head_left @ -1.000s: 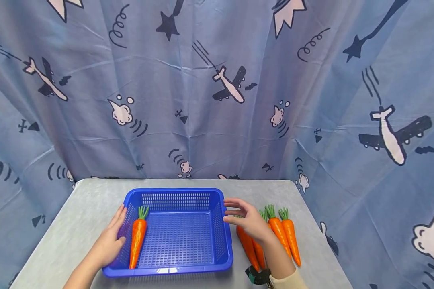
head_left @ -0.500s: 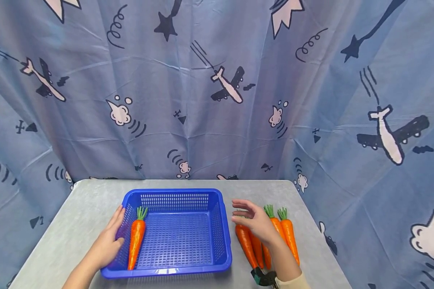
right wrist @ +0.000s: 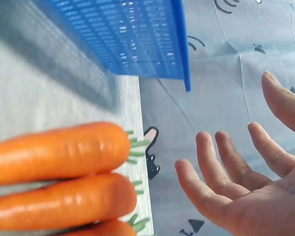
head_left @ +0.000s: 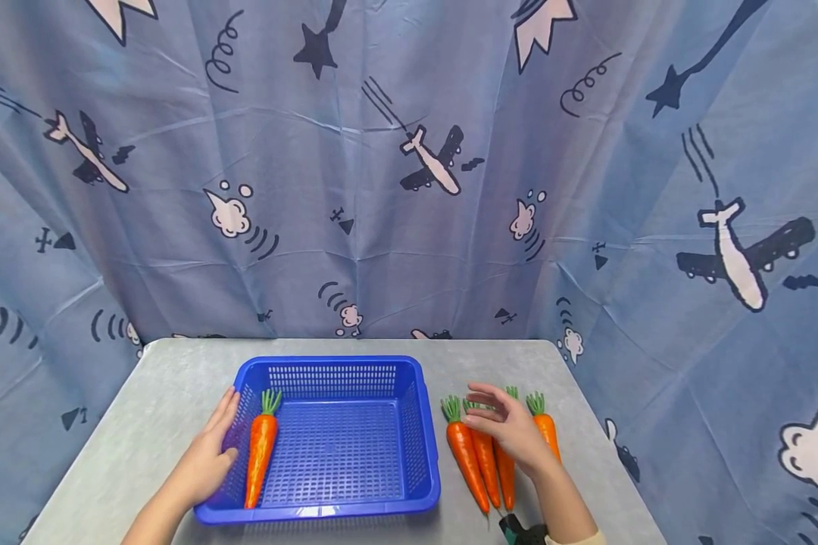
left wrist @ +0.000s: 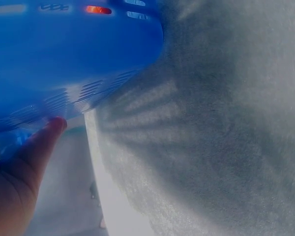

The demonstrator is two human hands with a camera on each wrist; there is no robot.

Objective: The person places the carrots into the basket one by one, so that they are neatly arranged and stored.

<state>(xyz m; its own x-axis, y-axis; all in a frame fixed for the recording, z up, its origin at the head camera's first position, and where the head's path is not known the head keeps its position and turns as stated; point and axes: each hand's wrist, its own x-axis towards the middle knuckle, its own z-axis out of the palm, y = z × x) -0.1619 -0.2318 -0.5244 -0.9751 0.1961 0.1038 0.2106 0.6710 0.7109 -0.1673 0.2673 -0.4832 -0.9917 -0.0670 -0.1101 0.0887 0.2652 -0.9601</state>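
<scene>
A blue mesh plastic basket (head_left: 419, 439) stands on the table, with one orange carrot (head_left: 262, 454) lying along its left side. My left hand (head_left: 206, 458) rests against the basket's left wall, fingers extended along the rim. In the left wrist view a digit (left wrist: 51, 130) touches the basket's outer side; the other fingers are hidden. My right hand (head_left: 514, 431) hovers over a row of carrots (head_left: 466, 462) to the right of the basket, fingers loosely bent and holding nothing. It partly covers their green tops. The right wrist view shows the spread fingers (right wrist: 236, 172) apart from the carrots (right wrist: 59, 152).
The pale grey table (head_left: 177, 371) reaches back to a blue patterned curtain (head_left: 354, 189). At the right side another carrot (head_left: 547, 431) lies partly behind the right forearm. A dark wrist strap (head_left: 521, 531) sits at the right wrist.
My right hand has moved rightward, away from the basket's right rim and over the carrots, uncovering the left ones. The left hand, basket and the carrot inside look the same.
</scene>
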